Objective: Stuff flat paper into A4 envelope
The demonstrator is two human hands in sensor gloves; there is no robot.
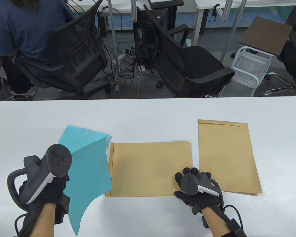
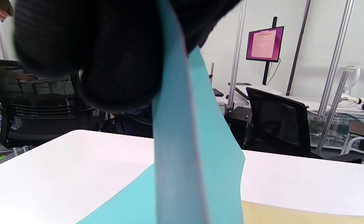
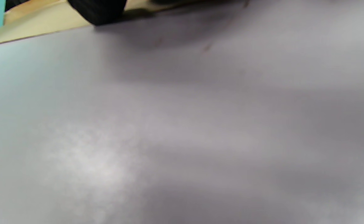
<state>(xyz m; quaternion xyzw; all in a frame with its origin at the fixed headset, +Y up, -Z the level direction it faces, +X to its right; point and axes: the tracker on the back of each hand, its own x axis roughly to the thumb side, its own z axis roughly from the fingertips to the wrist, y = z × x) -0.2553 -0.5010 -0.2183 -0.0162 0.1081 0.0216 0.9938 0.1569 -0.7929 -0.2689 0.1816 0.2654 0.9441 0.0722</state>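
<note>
A teal sheet of paper (image 1: 88, 167) is bent and lifted at the table's left. My left hand (image 1: 59, 186) grips it near its lower left edge. In the left wrist view my gloved fingers (image 2: 107, 53) pinch the teal sheet (image 2: 197, 149) from above. A brown A4 envelope (image 1: 150, 167) lies flat in the middle, its open end with flap (image 1: 111, 167) facing the teal sheet. The sheet's right edge overlaps that flap. My right hand (image 1: 191, 177) rests flat with spread fingers on the envelope's near right corner. In the right wrist view a fingertip (image 3: 97, 12) lies on the envelope (image 3: 44, 21).
A second brown envelope (image 1: 227, 155) lies upright at the right, just past my right hand. The white table (image 1: 148, 113) ends at its far edge, with office chairs (image 1: 187, 61) and a seated person (image 1: 22, 32) beyond.
</note>
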